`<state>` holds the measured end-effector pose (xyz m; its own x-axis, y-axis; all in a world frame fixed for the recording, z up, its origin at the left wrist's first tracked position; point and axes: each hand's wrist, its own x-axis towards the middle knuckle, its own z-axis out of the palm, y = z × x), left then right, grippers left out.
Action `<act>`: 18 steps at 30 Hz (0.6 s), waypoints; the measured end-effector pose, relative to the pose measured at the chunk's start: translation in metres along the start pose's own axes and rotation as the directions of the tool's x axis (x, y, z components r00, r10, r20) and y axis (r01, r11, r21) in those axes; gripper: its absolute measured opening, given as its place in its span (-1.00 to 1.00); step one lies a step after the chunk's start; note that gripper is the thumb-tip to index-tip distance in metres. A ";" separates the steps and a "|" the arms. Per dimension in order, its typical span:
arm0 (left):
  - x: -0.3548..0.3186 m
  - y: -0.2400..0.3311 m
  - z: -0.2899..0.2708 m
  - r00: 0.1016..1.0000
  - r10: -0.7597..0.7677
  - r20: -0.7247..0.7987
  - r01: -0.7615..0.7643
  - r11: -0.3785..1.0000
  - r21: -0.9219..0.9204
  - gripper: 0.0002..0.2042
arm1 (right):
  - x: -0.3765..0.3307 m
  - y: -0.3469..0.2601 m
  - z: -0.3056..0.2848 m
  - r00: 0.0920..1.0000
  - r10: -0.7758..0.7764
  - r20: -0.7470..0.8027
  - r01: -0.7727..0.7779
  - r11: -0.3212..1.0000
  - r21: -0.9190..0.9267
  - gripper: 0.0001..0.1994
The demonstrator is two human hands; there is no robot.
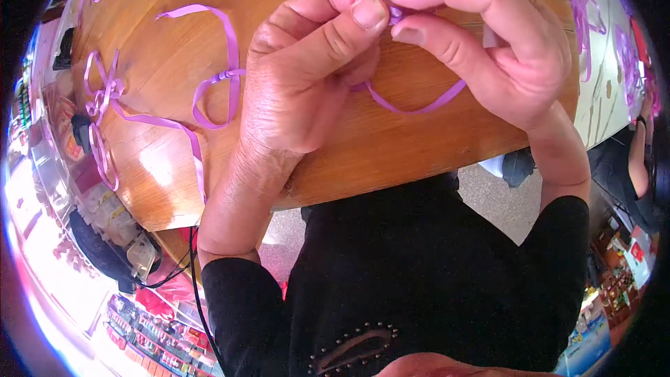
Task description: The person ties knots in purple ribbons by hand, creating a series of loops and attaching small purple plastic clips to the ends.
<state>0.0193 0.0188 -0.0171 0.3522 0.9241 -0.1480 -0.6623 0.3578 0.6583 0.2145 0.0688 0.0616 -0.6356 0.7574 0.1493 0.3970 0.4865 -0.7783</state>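
Above the wooden table, my left hand (307, 56) pinches a purple ribbon (412, 109) between thumb and forefinger. Facing it, my right hand (488, 42) pinches the same ribbon with thumb and forefinger. Their fingertips nearly meet at a small bunched part of the ribbon, which the fingers mostly cover. Below the hands, a stretch of the ribbon sags in a curve. Left of my left wrist, another purple length (232, 42) lies looped on the table, with a small knot partway along it; whether it joins the held ribbon is hidden.
The wooden table (335, 167) has a curved edge close to my body. More purple ribbons (105, 91) lie at its left side, with further bunches at the far left and on a white surface (607, 91) to the right. Another person's arm (638, 157) shows at the right rim.
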 end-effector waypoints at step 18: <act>-0.005 -0.003 0.012 0.979 0.174 -0.102 -0.134 0.939 0.316 -0.83 | -0.008 0.026 0.019 1.000 0.023 -0.019 -0.009 0.851 0.525 -0.92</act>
<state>0.0272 0.0118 -0.0095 0.1621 0.9811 -0.1052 -0.4604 0.1695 0.8714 0.2174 0.0677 0.0286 -0.6136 0.7765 0.1433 -0.0042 0.1783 -0.9840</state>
